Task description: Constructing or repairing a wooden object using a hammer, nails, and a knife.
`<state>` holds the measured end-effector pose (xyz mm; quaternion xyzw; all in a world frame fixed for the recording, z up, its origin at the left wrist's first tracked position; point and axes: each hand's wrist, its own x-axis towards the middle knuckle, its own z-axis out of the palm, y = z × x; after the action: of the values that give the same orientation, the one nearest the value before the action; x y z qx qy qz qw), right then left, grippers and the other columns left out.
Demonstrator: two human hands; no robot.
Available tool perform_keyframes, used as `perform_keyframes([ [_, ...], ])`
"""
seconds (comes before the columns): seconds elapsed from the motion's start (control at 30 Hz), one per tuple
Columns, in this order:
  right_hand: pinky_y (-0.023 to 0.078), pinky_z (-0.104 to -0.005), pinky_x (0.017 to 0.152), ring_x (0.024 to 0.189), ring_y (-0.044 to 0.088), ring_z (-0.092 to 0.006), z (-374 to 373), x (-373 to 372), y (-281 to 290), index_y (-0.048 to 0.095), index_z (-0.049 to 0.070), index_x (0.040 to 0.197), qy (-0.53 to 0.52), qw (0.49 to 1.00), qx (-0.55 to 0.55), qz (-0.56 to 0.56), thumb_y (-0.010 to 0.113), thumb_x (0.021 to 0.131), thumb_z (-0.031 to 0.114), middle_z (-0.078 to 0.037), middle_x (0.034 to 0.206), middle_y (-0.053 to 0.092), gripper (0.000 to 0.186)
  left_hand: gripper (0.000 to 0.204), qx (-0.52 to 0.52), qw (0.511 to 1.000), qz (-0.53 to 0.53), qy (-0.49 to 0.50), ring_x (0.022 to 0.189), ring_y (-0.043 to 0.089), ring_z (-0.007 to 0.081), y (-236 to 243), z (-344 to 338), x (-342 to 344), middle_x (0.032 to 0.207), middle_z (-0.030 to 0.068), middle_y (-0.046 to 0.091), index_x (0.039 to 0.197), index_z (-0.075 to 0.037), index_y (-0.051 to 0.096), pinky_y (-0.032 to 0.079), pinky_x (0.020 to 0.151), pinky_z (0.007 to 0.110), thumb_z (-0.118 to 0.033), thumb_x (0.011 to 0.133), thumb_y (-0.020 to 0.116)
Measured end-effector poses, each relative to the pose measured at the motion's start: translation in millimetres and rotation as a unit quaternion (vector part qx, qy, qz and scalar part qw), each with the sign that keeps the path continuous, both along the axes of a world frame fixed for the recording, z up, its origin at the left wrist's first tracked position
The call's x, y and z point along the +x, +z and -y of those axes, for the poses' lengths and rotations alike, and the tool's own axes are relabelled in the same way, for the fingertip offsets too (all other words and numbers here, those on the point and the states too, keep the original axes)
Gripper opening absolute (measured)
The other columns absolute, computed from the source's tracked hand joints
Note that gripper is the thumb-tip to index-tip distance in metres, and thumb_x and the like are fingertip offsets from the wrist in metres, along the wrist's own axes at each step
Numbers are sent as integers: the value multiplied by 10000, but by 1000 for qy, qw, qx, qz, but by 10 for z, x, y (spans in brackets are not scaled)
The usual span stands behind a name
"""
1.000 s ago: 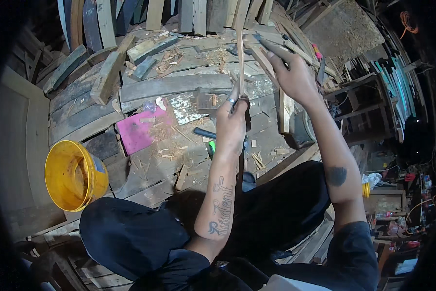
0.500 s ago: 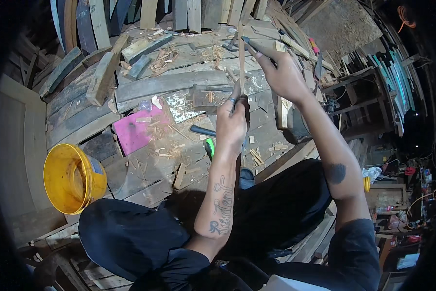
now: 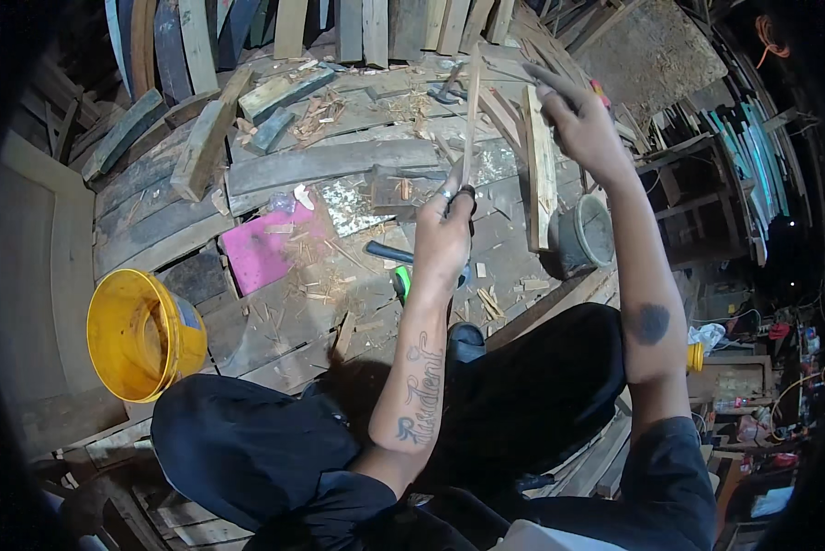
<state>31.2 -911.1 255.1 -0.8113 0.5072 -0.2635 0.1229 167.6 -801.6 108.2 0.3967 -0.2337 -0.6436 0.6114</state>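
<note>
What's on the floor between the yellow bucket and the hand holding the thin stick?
In the head view, a pink sheet strewn with wood shavings lies between the yellow bucket and the left hand.

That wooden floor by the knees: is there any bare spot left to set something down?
Some: the planks between the yellow bucket and pink sheet are fairly bare. Around the left hand, shavings and a green-handled tool crowd the boards; near the grey pot, loose slats.

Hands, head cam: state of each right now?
Left hand: closed on the lower end of a thin wooden stick.
Right hand: fingers partly spread near the stick's top; whether it grips cannot be told.
</note>
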Motion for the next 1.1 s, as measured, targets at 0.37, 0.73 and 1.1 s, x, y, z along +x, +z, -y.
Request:
perform_keyframes([
  [0.37, 500, -462, 908, 973, 684, -399, -540, 476, -243, 569, 131, 1412, 68, 974, 127, -177, 491, 1001, 232, -309, 1017, 678, 430, 421, -51, 981, -188, 29, 519, 394, 27, -49, 43, 129, 705, -62, 432, 1445, -42, 474, 285, 429, 196, -103, 1028, 468],
  [0.73, 526, -484, 734, 796, 681, -451, -533, 589, -559, 607, 15, 1332, 83, 995, 3, -54, 481, 950, 146, -322, 805, 636, 423, 444, -19, 988, -143, 60, 545, 445, 36, 96, -46, 113, 725, -44, 476, 1468, -40, 451, 336, 441, 198, -106, 1029, 459],
  [1.1, 539, -415, 819, 924, 734, -344, 4, 356, -237, 628, 109, 1353, -64, 995, -77, 1, 556, 995, 247, -255, 953, 724, 391, 86, -11, 979, -203, -11, 543, 378, 48, 339, -210, -67, 720, -46, 449, 1025, -85, 561, 277, 445, 210, -170, 1027, 546],
])
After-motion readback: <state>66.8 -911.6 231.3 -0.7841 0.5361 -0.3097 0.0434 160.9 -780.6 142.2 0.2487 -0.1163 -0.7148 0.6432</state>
